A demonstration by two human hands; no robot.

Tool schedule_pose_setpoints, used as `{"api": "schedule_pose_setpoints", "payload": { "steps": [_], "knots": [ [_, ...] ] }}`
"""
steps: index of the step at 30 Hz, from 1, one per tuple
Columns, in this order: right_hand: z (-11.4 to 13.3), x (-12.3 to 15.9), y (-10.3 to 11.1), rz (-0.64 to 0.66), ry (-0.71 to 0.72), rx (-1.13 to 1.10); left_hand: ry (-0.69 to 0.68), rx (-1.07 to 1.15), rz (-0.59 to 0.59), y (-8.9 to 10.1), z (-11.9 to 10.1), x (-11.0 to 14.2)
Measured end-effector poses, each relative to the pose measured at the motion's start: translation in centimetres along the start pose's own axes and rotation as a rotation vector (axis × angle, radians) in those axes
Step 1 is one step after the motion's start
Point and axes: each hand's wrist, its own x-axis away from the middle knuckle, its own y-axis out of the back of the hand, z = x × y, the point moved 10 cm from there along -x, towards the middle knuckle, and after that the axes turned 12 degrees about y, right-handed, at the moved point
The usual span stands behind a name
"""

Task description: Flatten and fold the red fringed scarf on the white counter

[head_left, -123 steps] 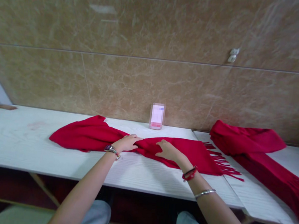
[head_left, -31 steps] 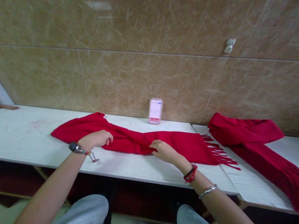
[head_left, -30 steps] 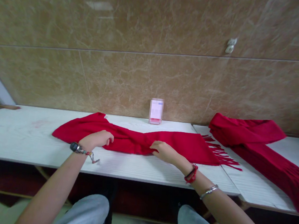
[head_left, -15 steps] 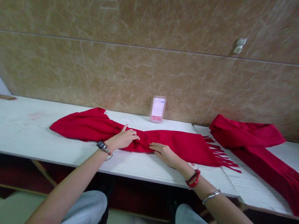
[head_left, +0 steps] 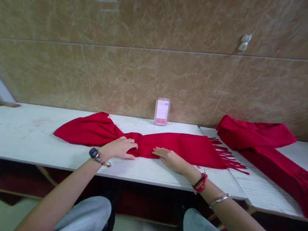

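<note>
A red scarf (head_left: 183, 146) lies lengthwise on the white tabletop, its fringed end to the right and its wide, loosely folded end to the left. My left hand (head_left: 119, 148) grips the scarf near its middle, where the cloth is bunched into folds. The thumb shows at the near edge, while the fingertips are partly hidden in the cloth. My right hand (head_left: 172, 160) rests flat on the near edge of the scarf, fingers stretched out towards the left, holding nothing.
A second red fringed scarf (head_left: 274, 159) lies folded over itself at the right. Against the tiled wall (head_left: 135, 80) stands a small blurred-out phone-like object (head_left: 162, 112). A small white fixture (head_left: 245, 42) is on the wall. Dark shelving lies under the white table (head_left: 28, 142).
My left hand moved from the scarf's left part to its middle, then slightly back left and nearer, bunching the cloth. My right hand flattened onto the near edge. The view shifted slightly.
</note>
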Motion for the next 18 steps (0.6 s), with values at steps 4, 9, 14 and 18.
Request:
{"api": "schedule_pose_setpoints", "payload": {
  "steps": [4,9,14,18],
  "knots": [
    [-0.1,-0.1,0.2,-0.016,-0.027,0.009,-0.012,-0.041,-0.041,0.2,-0.2,-0.4],
    [-1.4,0.5,2.5,-0.245,-0.115,-0.007,0.031,-0.088,-0.153,2.3,0.3,-0.7],
    [-0.4,0.2,1.3,-0.101,-0.036,-0.027,0.008,-0.050,0.010,1.2,0.0,0.3],
    [0.5,0.0,0.4,0.015,0.000,0.012,0.014,-0.088,0.030,0.2,-0.2,0.6]
  ]
}}
